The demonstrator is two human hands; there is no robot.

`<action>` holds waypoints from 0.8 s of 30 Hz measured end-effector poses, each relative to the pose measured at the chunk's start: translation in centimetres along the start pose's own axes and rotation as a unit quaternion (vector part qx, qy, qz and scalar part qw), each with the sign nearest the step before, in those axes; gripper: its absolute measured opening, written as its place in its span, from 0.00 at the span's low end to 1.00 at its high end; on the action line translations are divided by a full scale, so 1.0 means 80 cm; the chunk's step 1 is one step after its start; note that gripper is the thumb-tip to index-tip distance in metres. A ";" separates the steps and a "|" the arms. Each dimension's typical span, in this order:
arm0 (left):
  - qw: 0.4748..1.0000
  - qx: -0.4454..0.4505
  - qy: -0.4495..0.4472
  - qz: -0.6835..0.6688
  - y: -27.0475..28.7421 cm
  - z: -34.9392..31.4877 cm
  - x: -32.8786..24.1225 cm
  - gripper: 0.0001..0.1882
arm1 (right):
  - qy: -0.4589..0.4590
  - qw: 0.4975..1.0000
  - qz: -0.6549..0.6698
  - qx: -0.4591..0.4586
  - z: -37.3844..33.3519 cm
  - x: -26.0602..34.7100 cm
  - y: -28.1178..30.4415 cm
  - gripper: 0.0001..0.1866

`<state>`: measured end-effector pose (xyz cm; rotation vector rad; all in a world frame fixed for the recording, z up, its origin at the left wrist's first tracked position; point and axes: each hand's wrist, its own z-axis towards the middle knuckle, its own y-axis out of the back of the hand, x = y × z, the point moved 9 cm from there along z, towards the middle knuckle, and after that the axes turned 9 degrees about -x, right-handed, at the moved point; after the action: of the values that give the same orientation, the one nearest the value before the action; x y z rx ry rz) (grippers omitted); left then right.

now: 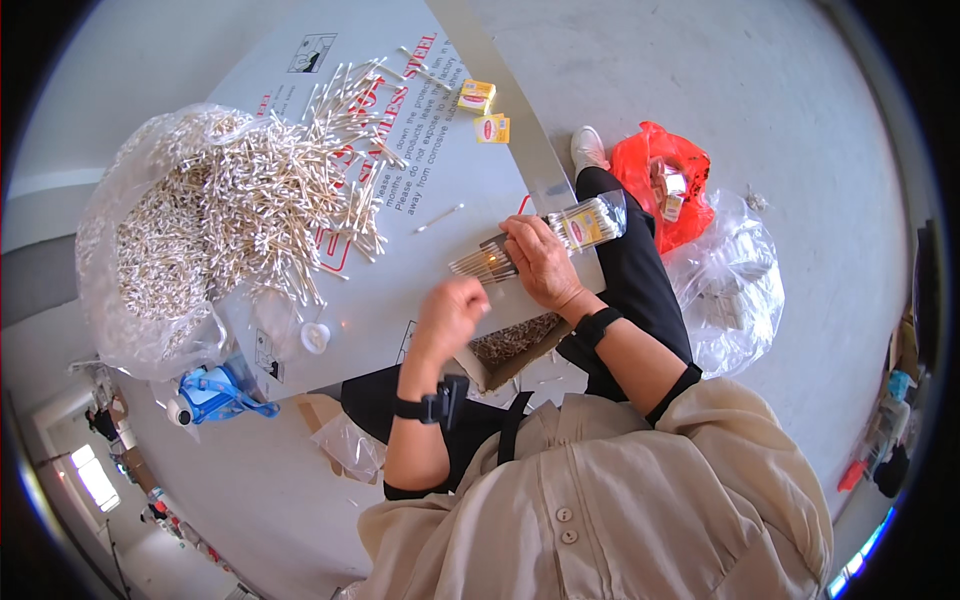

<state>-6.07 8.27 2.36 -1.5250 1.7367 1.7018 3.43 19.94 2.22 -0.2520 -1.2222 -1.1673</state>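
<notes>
My right hand (543, 262) has its grip closed around a clear swab packet (590, 224) with a yellow label, slanting across the near right part of the grey tabletop (480, 185). A row of swabs shows at the packet's left end. Just beside that end is my left hand (450, 315), blurred, fingers curled; I cannot tell whether its grip holds anything. Well to the packet's left, a large heap of loose cotton swabs (265, 185) spills from a clear plastic bag (98, 290). Beyond the packet I see two small yellow boxes (477, 97). On its near side, toward the body, sits an open cardboard box (530, 362) with brown contents. Right of the packet, on the floor, is a red bag (635, 160).
</notes>
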 end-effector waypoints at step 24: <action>0.892 -0.308 0.126 0.305 0.154 0.204 0.036 0.12 | -0.017 1.000 0.005 0.024 0.001 0.001 -0.001 0.14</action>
<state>-24.44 17.75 2.59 -1.5778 2.0857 2.6783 3.31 19.93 2.32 -0.2436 -1.2758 -1.1272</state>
